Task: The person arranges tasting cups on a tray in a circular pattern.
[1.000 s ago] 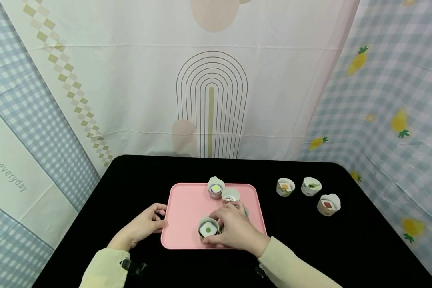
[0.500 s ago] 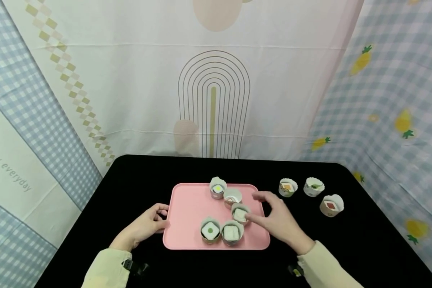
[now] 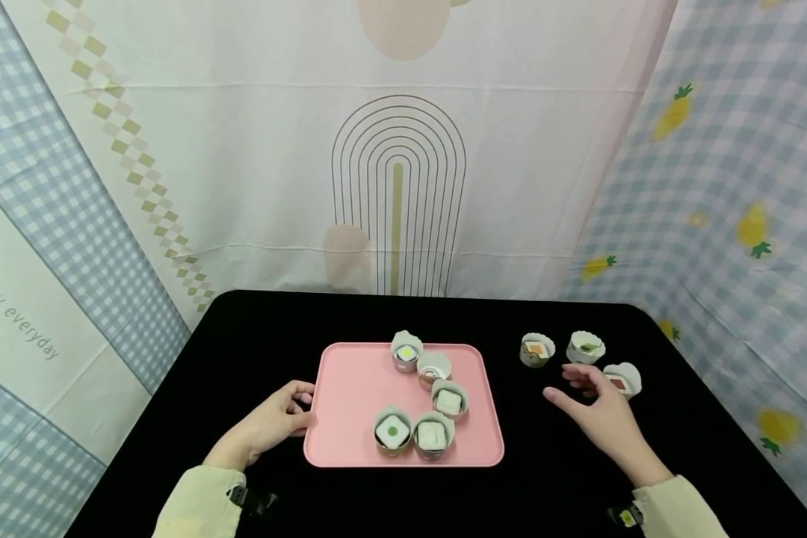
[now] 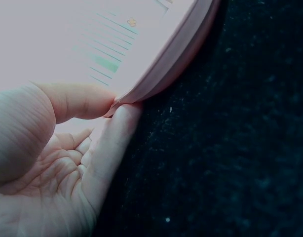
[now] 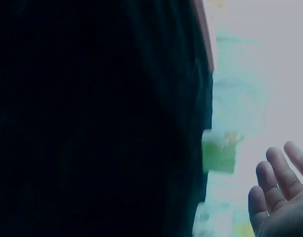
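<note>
At its left edge the pink tray (image 3: 350, 403) is pinched between the thumb and forefinger of my left hand (image 3: 269, 422); the left wrist view shows the tray's rim (image 4: 166, 59) between them. Several paper cups stand on the tray's right half: one with a green-dotted white piece (image 3: 392, 432), one with a plain white piece (image 3: 433, 436), and another beside it (image 3: 449, 402). My right hand (image 3: 608, 422) holds nothing, fingers spread apart. It hovers right of the tray, partly hiding a cup with a red-topped square (image 3: 625, 379).
Further back on the black table (image 3: 276, 321) stand a cup with an orange-topped square (image 3: 536, 350) and a cup with something green (image 3: 585, 347). Two more cups, one with a yellow dot (image 3: 406, 352) and one whitish inside (image 3: 434, 370), sit near the tray's far edge.
My right hand has let go of a cup at the tray's front and moved right, over to the cups beside the tray. The left hand stays on the tray's edge.
</note>
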A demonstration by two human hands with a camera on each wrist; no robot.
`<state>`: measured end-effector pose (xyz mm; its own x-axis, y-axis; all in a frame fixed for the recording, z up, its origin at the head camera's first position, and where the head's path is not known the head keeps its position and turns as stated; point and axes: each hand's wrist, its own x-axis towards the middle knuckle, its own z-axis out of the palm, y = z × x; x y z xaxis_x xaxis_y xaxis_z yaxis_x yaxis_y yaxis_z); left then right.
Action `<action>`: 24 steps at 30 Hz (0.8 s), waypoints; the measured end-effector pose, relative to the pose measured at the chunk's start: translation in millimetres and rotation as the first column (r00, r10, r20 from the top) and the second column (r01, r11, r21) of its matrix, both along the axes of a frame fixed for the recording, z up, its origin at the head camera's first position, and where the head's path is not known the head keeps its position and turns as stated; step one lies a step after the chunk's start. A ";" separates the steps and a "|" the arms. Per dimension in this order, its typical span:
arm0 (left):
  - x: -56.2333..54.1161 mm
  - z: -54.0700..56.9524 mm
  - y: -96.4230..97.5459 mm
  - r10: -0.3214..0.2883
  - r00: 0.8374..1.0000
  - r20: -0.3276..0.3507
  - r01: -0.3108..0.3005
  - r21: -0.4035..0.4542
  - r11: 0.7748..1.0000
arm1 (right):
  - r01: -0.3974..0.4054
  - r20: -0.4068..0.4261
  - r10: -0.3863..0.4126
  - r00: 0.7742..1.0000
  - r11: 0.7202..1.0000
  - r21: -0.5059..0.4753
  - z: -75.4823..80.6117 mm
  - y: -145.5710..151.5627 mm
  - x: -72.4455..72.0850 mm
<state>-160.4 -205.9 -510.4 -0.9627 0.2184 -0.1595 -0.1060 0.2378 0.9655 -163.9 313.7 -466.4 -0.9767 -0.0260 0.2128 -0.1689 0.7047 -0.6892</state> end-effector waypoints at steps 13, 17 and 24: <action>0.9 2.6 0.0 0.005 1.000 -0.002 -0.005 -0.011 1.000 | 0.359 0.034 -0.359 0.933 0.914 -0.188 -6.3 47.1 -6.4; 0.5 1.8 0.0 0.007 1.000 0.001 -0.007 -0.012 1.000 | 0.440 0.141 -0.417 0.898 0.867 -0.234 -7.4 56.3 -11.3; 1.2 2.5 0.3 0.005 1.000 0.001 -0.005 -0.008 1.000 | 0.393 0.292 -0.309 0.905 0.870 -0.297 -8.9 71.9 -17.0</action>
<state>-159.2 -205.6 -507.9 -0.9637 0.2123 -0.1619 -0.1080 0.2447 0.9636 -180.9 385.6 -475.3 -0.9288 0.3610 -0.0842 0.2361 0.4009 -0.8852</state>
